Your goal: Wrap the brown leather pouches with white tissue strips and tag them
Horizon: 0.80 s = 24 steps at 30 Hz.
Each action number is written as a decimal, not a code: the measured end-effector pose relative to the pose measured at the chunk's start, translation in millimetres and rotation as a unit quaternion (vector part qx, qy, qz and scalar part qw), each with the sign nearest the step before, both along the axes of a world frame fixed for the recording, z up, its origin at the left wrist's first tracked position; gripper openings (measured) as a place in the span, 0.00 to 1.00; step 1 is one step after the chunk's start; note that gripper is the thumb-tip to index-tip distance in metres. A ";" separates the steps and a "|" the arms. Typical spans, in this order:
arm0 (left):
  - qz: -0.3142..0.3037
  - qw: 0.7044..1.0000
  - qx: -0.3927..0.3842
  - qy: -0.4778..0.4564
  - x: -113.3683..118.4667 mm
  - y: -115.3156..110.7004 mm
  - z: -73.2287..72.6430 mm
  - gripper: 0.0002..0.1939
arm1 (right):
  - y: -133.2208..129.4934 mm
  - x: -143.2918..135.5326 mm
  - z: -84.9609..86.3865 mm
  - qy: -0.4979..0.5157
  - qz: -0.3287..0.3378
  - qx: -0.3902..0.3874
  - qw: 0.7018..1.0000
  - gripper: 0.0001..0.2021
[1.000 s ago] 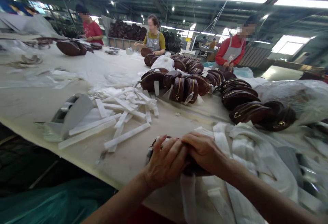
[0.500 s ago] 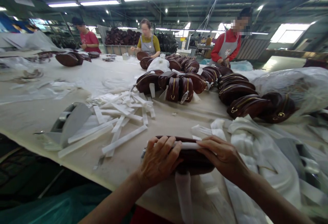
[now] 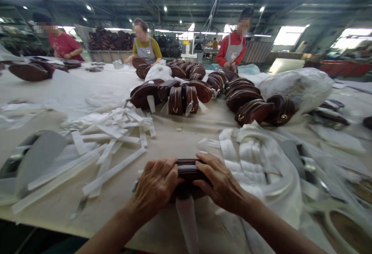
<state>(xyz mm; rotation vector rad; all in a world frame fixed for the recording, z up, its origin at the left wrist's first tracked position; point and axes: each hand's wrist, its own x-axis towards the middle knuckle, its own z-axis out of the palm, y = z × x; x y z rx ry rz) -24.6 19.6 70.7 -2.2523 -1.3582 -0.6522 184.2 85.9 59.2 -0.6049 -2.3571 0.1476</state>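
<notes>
A dark brown leather bag (image 3: 186,175) is held upright between my two hands at the table's near side. My left hand (image 3: 158,178) wraps its left end, thumb toward me and fingers over the top. My right hand (image 3: 219,180) grips the right part in the same way, fingers bent across the upper edge. Between the hands a pale strip (image 3: 186,167) runs along the top of the bag. From its underside hangs a white-wrapped piece (image 3: 187,219), perhaps a covered strap. The lower part of the bag is in shadow and partly hidden by my hands.
Loose white foam strips (image 3: 116,141) lie left, beside a grey tape dispenser (image 3: 43,161). White wrapping material (image 3: 270,165) and another dispenser (image 3: 296,161) are at right. Finished-looking brown bags (image 3: 183,99) stand in rows ahead. Three co-workers, one in a red top (image 3: 232,48), work across the table (image 3: 165,130).
The view has swung right, so the scene sits further left. My right hand has moved inward along the bag, closer to my left, and its fingers now curl over the top.
</notes>
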 end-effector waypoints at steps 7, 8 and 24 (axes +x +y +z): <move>0.042 0.997 0.028 0.054 9.0 11.4 3.9 0.13 | -0.7 -10.5 -19.3 0.048 -0.020 0.033 0.998 0.15; 0.041 0.997 0.023 0.058 8.8 13.0 3.0 0.15 | -1.2 -9.9 -18.6 0.058 -0.020 0.029 0.998 0.15; 0.007 1.000 0.013 -0.007 3.5 5.4 -4.5 0.14 | 104.6 0.1 -75.1 -0.046 -0.328 -0.313 0.890 0.11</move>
